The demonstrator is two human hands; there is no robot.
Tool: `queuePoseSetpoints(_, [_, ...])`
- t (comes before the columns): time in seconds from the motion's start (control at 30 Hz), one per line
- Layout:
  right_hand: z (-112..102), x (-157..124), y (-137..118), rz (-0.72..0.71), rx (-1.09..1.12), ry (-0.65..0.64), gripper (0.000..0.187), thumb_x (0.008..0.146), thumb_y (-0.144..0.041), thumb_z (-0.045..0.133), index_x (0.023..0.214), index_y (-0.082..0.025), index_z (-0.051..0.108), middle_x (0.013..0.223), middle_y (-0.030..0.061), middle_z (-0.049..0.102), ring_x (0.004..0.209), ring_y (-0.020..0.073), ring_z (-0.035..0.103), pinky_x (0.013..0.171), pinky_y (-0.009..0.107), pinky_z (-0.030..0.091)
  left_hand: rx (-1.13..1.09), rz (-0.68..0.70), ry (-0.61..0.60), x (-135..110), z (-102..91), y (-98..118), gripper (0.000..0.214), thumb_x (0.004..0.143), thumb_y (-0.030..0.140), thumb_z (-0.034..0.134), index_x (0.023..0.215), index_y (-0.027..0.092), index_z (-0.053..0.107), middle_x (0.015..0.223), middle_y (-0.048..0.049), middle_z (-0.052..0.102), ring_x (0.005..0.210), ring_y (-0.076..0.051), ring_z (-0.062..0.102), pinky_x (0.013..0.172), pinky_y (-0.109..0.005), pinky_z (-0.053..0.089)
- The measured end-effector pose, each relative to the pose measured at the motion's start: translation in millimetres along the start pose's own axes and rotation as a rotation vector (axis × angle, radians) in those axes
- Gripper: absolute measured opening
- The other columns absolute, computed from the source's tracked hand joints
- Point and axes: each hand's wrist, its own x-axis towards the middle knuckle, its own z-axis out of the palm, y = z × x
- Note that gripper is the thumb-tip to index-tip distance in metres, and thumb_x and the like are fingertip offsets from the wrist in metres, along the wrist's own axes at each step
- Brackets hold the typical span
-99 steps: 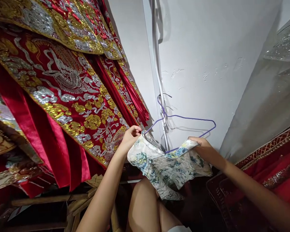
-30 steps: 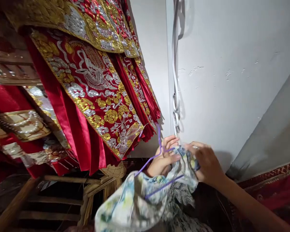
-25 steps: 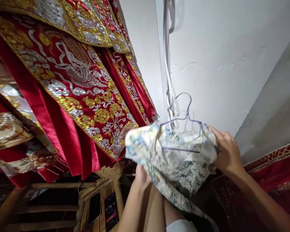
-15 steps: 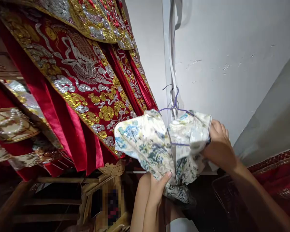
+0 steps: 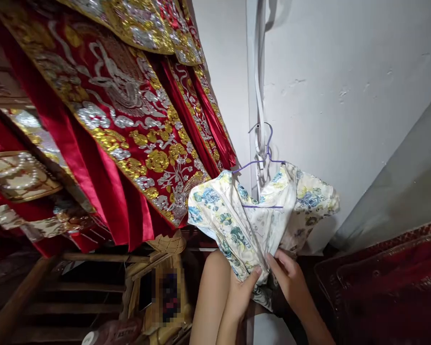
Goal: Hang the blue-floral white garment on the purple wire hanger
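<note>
"Any writing in view?"

"The bottle (image 5: 111,331) at the lower edge carries a few pale capitals, too small and slanted to read surely. Near it, the panel (image 5: 170,296) on the bamboo seat (image 5: 160,335) is pixelated."

"And the short-sleeved floral top (image 5: 239,237)?"

"It hangs on the purple wire hanger (image 5: 262,207), shoulders over the wire, sleeves spread to both sides. Whether the hook is caught on the white strap (image 5: 257,86) cannot be told."

"Where do the hands meet it?"

"Low on the front, below the V-neck. The left hand (image 5: 241,293) has its thumb pressed on one front edge, its fingers hidden behind the cloth. Just beside it, the right hand (image 5: 290,277) pinches the other edge between thumb and fingertips. Both grips are closed on fabric, with most of the top above them."
</note>
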Motion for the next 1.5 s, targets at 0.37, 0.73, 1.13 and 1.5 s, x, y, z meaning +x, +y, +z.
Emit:
queuePoseSetpoints(0.37, [-11.9, -2.3, 24.4, 0.165, 0.032, -0.053, 0.072, 0.078, -0.088, 0.050, 0.048, -0.024, 0.040, 0.045, -0.0024, 0.035, 0.046, 0.0126, 0.034, 0.050, 0.030, 0.028, 0.102, 0.010, 0.040, -1.5, 19.0, -16.0, 0.048, 0.069, 0.051, 0.085, 0.101, 0.016, 0.075, 0.106, -0.0140, 0.076, 0.120, -0.035, 0.065, 0.112, -0.043, 0.045])
queuePoseSetpoints(0.73, [-5.6, -7.7, 15.4, 0.251, 0.148, -0.084, 0.066, 0.068, -0.083, 0.064, 0.061, -0.018, 0.060, 0.051, -0.0018, 0.045, 0.048, 0.0118, 0.038, 0.048, 0.026, 0.030, 0.444, 0.488, 0.411, -7.8, 14.1, -51.6, 0.046, 0.085, 0.037, 0.067, 0.127, 0.022, 0.056, 0.144, -0.0164, 0.050, 0.140, -0.031, 0.044, 0.120, -0.043, 0.031])
queuePoseSetpoints(1.13, [-36.8, 46.2, -58.6, 0.210, 0.215, -0.122, 0.039, 0.070, -0.054, 0.077, 0.066, -0.018, 0.063, 0.041, -0.0070, 0.042, 0.039, 0.0074, 0.030, 0.045, 0.025, 0.026, 0.604, 0.291, -0.193, -5.4, 26.2, -59.9, 0.029, 0.102, 0.039, 0.041, 0.090, 0.022, 0.061, 0.091, -0.0108, 0.063, 0.090, -0.027, 0.059, 0.084, -0.037, 0.044])
queuePoseSetpoints(1.5, [-14.3, 100.9, -165.8, -0.115, 0.443, -0.134, 0.031, 0.076, -0.045, 0.077, 0.079, -0.016, 0.067, 0.047, -0.0078, 0.042, 0.040, 0.0068, 0.031, 0.040, 0.022, 0.023, 0.785, 0.345, -0.357, 14.2, 12.0, -64.9, 0.011, 0.097, 0.025, 0.047, 0.089, 0.020, 0.052, 0.086, -0.0056, 0.058, 0.081, -0.020, 0.054, 0.076, -0.031, 0.044])
